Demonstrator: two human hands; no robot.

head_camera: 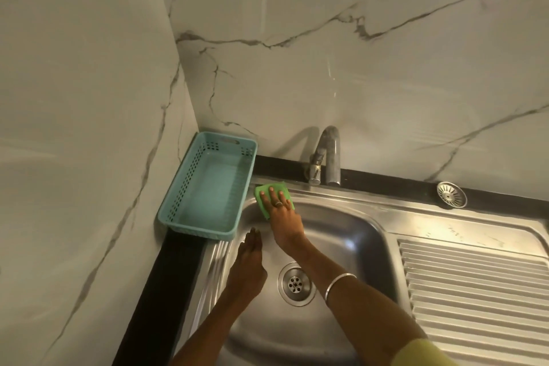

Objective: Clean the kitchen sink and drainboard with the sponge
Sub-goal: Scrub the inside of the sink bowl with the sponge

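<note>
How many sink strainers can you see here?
2. One drain strainer sits in the bottom of the sink; one loose strainer lies on the black ledge behind the drainboard.

A black counter (166, 285) runs along two marble-patterned walls and carries a stainless steel sink (341, 229) with a ribbed drainboard (475, 282) to its right. A light blue perforated plastic basket (208, 187) sits on the counter in the left corner, overlapping the sink's left rim. A loose metal drain strainer (451, 194) lies on the black back ledge. A chrome tap (326, 157) stands behind the basin.
</note>
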